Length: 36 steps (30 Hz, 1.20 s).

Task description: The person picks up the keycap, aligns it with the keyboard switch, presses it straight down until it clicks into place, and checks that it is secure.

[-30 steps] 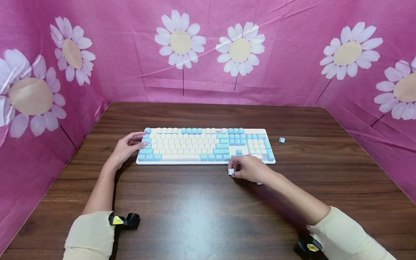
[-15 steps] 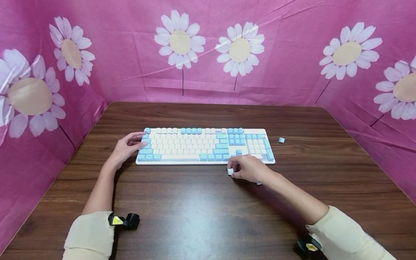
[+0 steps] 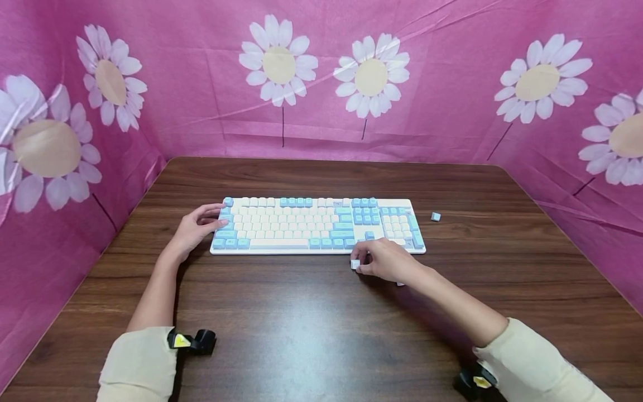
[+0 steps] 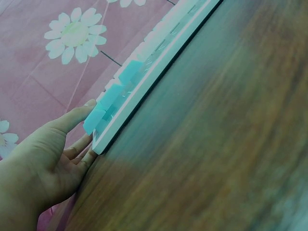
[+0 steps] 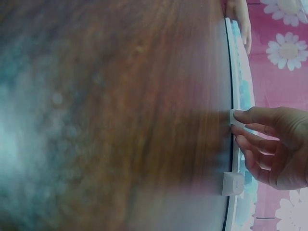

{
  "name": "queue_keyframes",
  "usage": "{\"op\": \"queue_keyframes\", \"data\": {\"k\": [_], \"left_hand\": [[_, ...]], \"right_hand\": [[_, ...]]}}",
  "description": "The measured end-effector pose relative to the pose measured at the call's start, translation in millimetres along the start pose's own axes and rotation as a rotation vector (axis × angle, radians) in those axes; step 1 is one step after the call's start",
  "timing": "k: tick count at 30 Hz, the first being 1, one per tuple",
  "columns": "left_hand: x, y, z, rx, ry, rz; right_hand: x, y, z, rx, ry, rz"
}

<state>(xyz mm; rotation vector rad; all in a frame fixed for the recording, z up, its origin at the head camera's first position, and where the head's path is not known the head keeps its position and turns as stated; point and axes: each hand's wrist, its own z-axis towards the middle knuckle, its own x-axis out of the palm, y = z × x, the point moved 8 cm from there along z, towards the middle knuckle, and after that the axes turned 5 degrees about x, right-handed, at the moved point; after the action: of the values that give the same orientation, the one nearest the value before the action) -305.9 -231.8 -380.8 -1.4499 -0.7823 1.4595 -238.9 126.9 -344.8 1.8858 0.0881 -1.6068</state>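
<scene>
A white and light-blue keyboard lies on the table. My left hand grips its left end, the thumb on the blue edge keys and the fingers against the side, as the left wrist view shows. In front of the keyboard's right part, my right hand pinches a small white keycap between thumb and fingers; in the right wrist view the keycap appears near the keyboard's front edge. Another white keycap lies on the table, mostly hidden behind my right wrist in the head view.
A loose light-blue keycap lies right of the keyboard. Brown wood-grain table surrounds it all. A pink cloth with large white flowers hangs behind and at both sides. Black wrist cameras sit by the sleeves.
My right hand and the pinched white keycap have shifted very slightly left. The left hand and the keyboard have stayed in place.
</scene>
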Motion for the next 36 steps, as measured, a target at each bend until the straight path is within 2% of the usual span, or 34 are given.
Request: {"op": "queue_keyframes", "data": {"k": [13,26,36], "left_hand": [[-0.4,0.8,0.4,0.0,-0.005,0.002],[-0.1,0.1,0.7,0.001,-0.011,0.005],[-0.4,0.6,0.9,0.0,-0.005,0.001]], "right_hand": [[-7,-1,5.5,0.008,-0.032,0.0],[-21,3,15.4,-0.031,-0.06,0.111],[-31,3,23.1,-0.021,-0.075,0.129]]}}
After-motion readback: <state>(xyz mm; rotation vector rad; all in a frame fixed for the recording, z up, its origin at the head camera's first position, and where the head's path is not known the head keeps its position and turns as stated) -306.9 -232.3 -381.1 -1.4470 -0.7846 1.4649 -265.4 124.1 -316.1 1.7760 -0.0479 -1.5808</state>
